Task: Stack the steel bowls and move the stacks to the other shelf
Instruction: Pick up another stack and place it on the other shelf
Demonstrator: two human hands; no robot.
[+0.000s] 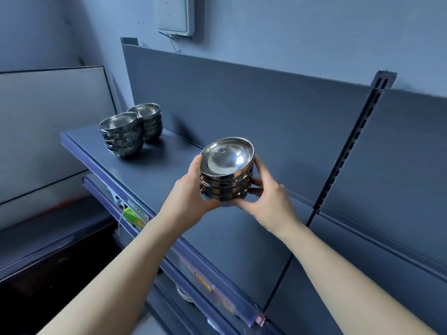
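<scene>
Head view. Two bare forearms rise from the bottom edge of the frame, nearest the lens, and meet at centre.

- Left hand [191, 192]: fingers curled round the left side and underside of a held stack [226, 175] of steel bowls.
- Right hand [268, 201]: fingers wrapped round the right side and base of the same stack, thumb low at front.
- The held stack sits at frame centre, tilted so the top bowl's mouth faces the camera. It is above the shelf [169, 170]; contact with the surface cannot be told. Roughly four or five nested rims show; the exact count is unclear.
- Bowl stacks in sight: three. The other two stand upright on the shelf in the upper left of the frame, the front stack [121, 134] touching or just beside the rear stack [148, 122], both well apart from the hands.
- Surroundings: a dark back panel [266, 105] behind the shelf, one slotted upright [350, 146] at right, a white box [175, 15] on the wall at top, and a green packet [131, 215] on a lower level left of the arms.
- The hands hide the lower bowls.
</scene>
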